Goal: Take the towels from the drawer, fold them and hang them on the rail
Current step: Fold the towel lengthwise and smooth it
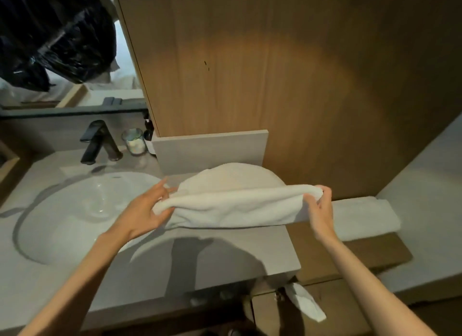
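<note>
left hand (146, 212) fingers (161, 187) grip towel (232, 207) left end | right hand (321, 212) fingers pinch right end | towel stretched between them (doubled over), just above worktop (225, 258), right of sink (75, 210) | second towel (362, 218) folded on ledge (375, 254), far right

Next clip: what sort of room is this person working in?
Most likely a bathroom, perhaps a hotel's: a white basin sunk in a grey counter, a dark tap behind it, a mirror above, and a white towel held by left hand and right hand.
</note>
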`<state>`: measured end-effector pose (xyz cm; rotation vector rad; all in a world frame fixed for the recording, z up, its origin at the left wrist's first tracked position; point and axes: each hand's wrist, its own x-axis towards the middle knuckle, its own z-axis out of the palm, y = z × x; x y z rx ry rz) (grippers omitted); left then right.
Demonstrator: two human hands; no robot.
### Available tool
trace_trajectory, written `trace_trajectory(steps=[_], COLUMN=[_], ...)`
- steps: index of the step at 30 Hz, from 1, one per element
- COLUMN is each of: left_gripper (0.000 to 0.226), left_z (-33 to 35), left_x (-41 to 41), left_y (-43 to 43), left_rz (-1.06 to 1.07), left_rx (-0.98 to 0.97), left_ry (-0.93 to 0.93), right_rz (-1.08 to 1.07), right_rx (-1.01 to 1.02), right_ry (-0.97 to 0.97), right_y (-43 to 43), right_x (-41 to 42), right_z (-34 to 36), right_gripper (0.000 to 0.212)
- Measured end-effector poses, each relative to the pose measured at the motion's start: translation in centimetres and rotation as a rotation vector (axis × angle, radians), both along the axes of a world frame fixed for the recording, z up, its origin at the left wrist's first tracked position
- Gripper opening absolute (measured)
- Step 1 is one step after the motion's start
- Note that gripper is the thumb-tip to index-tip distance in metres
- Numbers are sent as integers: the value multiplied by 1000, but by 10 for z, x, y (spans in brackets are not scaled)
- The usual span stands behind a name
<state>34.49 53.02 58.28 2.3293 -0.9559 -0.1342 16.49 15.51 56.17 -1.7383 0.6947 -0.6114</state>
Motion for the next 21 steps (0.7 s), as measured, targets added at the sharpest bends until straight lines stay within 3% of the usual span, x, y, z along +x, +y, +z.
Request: trace_trajectory(steps=[4, 7, 11, 13, 16, 18, 21], left_gripper=[29, 41, 49, 62, 77, 69, 36], left_z=[-37, -45, -53, -60, -67, -66, -65], left_x=[-18, -22, -19, -20, -22, -20, -21], left_y=[4, 0, -9, -10, -8, -6, -6], left_rz=[186, 287, 388, 330, 192, 162, 143], left_rx=[-69, -139, -117, -33, 124, 159, 112], left_ry=[295, 363, 445, 523, 395, 371, 362], right_rz=[-93, -89, 91, 179, 266, 313, 333], right_rx=[65, 141, 250, 267, 275, 266, 270], right_ry=[104, 90, 212, 314, 418, 447, 401], right_y=[7, 9, 1, -9, -21, -21, -21], right_x=[-18, -27, -37, -41, -47, -51, -54], right_z=[-25, -29, -34, -38, -40, -38, -37], right_gripper=[35, 31, 36, 41, 51, 54, 51])
